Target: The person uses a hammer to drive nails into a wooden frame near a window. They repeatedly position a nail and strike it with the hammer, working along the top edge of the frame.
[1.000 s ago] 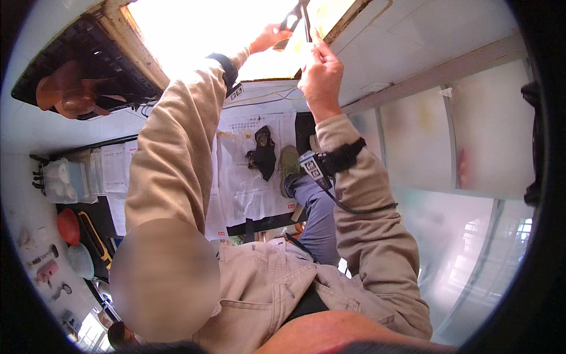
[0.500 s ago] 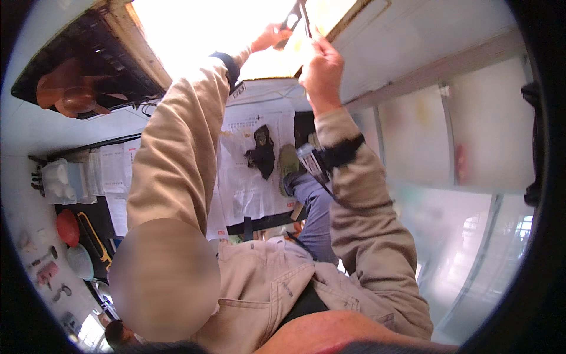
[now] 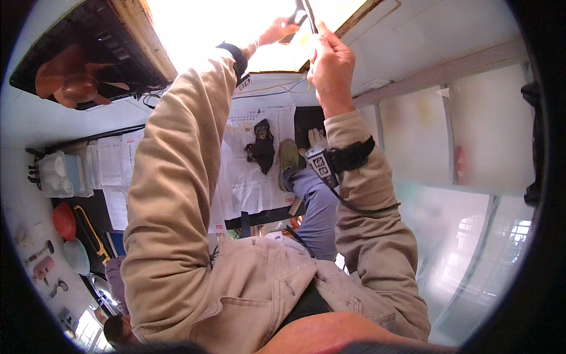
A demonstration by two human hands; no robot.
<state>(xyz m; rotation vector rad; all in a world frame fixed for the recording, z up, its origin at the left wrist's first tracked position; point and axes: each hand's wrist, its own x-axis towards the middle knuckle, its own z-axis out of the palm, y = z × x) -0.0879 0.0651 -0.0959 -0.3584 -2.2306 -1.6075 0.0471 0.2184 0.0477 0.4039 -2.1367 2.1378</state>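
Head view: both hands are raised to the bright opening. The left hand has its fingers closed on a dark piece, and the right hand, just beside it, grips the lower end of a slim dark bar. Both lie between the hands, crossing the glare at the top edge; whether they form one tool, I cannot tell. To the left of the left hand stands a black fan unit with brown blades, beside the opening's worn wooden frame. Thin wires run just below the hands. Farther below lie white printed sheets with a crumpled black object on them, near a green shoe. A pale glove lies below the right hand; frosted panels stand to its right.
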